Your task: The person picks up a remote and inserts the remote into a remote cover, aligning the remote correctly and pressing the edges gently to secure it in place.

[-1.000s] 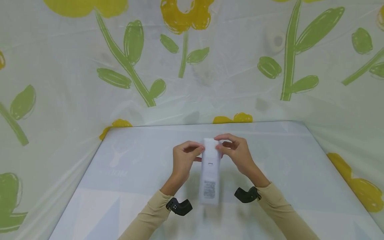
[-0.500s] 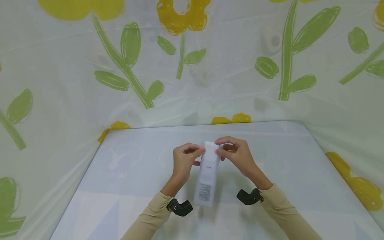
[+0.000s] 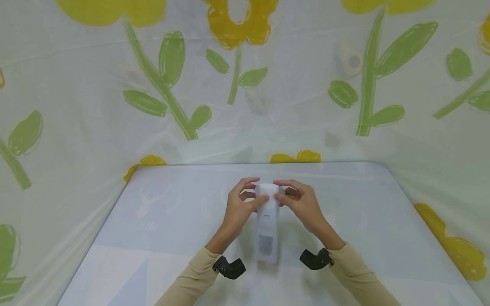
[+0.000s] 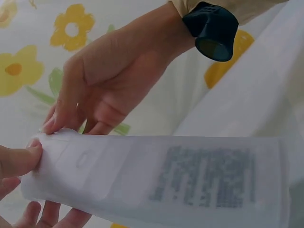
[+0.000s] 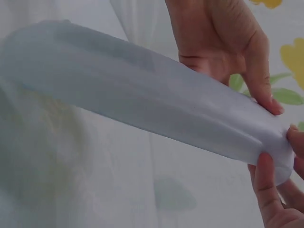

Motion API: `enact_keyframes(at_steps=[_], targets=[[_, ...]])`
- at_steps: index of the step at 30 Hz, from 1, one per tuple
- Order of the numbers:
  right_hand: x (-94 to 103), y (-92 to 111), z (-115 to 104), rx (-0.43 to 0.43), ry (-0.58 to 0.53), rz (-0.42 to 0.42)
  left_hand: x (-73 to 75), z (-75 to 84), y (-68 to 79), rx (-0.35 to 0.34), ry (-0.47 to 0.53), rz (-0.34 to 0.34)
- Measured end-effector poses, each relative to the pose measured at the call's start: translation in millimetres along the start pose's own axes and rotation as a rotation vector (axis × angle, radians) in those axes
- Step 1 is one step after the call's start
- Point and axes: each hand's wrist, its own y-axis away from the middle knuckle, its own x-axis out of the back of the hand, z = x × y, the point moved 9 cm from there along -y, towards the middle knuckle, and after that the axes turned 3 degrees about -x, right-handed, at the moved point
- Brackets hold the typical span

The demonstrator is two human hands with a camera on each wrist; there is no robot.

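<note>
Between my hands is a long, narrow white package (image 3: 266, 227) in a cloudy, translucent wrapper, its lower end toward me. A block of grey print (image 4: 209, 178) marks its face near that end, with a small mark higher up. My left hand (image 3: 238, 206) pinches the upper end from the left, thumb on the face and fingers behind the edge. Opposite it, my right hand (image 3: 303, 202) pinches the same end, thumb on the face and index finger at the top corner. In the right wrist view the package's smooth unprinted side (image 5: 142, 90) shows. Some fingertips are hidden behind it.
Beneath the hands lies a pale table (image 3: 183, 199) with faint printed shapes. Behind it and to the sides hangs a white cloth (image 3: 291, 114) with green stems and yellow flowers. Black cameras (image 3: 229, 267) sit on both wrists, over beige sleeves (image 3: 191, 276).
The package's lower end swung left, then came back to nearly straight. My left thumb has slid further onto the face, and the left fingers have spread upward. The right hand keeps nearly its place.
</note>
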Motion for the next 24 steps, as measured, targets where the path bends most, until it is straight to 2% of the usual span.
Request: enact_keyframes(at_steps=[3,7,10,15,20,24], targets=[[1.5,0.2,-1.7,0.045,0.005,-0.006,0.6,2.0,-1.2,-0.013,0.002,-0.016],[-0.9,3.0,-7.6,0.144,0.001,-0.031,6.7,3.8,-2.5,-0.016,0.010,0.008],[-4.6,6.3,-14.0,0.226,0.036,-0.037,11.1,3.4,-2.0,-0.008,0.009,0.025],[-7.8,10.8,-24.0,0.329,0.129,-0.001,13.0,3.5,1.3,-0.004,0.000,0.011],[-12.3,14.9,-44.1,0.374,0.145,0.024,13.1,5.7,4.0,-0.004,-0.013,-0.014],[-14.8,15.4,-54.4,0.353,0.184,0.053,13.6,8.7,4.5,-0.018,-0.028,-0.028]])
